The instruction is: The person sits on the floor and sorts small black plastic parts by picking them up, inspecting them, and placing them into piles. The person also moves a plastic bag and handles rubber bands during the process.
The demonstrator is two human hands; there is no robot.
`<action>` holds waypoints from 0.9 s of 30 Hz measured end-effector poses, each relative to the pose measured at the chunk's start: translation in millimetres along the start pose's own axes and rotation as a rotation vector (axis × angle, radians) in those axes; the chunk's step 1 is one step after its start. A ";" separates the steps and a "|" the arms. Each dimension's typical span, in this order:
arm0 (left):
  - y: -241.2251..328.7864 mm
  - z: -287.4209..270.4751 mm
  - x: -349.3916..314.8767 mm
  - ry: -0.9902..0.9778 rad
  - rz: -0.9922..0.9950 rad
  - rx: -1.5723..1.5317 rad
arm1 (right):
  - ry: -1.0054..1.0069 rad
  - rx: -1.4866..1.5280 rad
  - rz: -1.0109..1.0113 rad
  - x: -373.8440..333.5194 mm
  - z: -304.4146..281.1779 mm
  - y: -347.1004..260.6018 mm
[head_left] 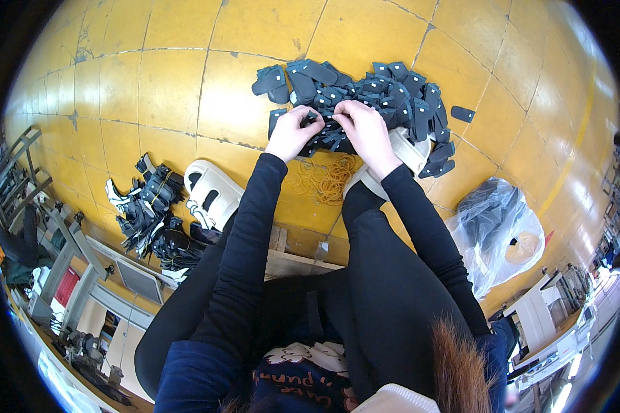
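Leftmost, I note bundled dark pieces [148, 206] on the yellow tiled floor [165, 89], beside a white sandal [212, 193]. My left hand [293, 132] and right hand [364, 131] meet at the near edge of the pile of dark flat parts [365, 93], both pinching one small dark part [313, 118] between them. Rubber bands [324, 179] lie just below the hands. Right of my knee sits a clear plastic bag [503, 230].

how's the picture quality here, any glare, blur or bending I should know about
Head view: strong fisheye, the floor tile joints bow toward the black rim; bright washed-out glare at the lower right edge; both hands, left hand and right hand, are sharp on the dark parts pile; the edges go soft.
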State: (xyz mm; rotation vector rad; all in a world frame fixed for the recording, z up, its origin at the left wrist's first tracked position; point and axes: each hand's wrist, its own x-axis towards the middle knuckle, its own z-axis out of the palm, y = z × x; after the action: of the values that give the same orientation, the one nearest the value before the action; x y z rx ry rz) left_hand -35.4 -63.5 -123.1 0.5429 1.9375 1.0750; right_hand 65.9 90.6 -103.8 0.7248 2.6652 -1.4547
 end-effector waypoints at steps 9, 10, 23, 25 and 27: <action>2.8 -7.4 1.0 -0.111 0.185 0.052 | -0.024 0.177 -0.149 -11.3 -10.9 9.0; 3.3 -6.4 1.9 -0.095 0.188 0.038 | -0.026 0.163 -0.117 -10.1 -11.0 8.4; 8.8 7.4 11.1 0.033 0.148 0.080 | -0.014 0.220 -0.103 -10.4 -7.9 1.5; 6.3 5.7 12.0 0.027 0.074 0.038 | -0.002 0.221 -0.139 -11.4 -8.1 3.6; 3.6 4.7 12.1 0.019 -0.014 -0.038 | 0.003 0.212 -0.181 -11.6 -9.4 4.8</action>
State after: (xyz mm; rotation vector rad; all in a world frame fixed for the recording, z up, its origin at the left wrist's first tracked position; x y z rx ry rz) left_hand -38.4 -50.9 -127.0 0.4998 1.9306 1.1092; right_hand 80.0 95.9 -99.6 0.5057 2.6667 -1.8015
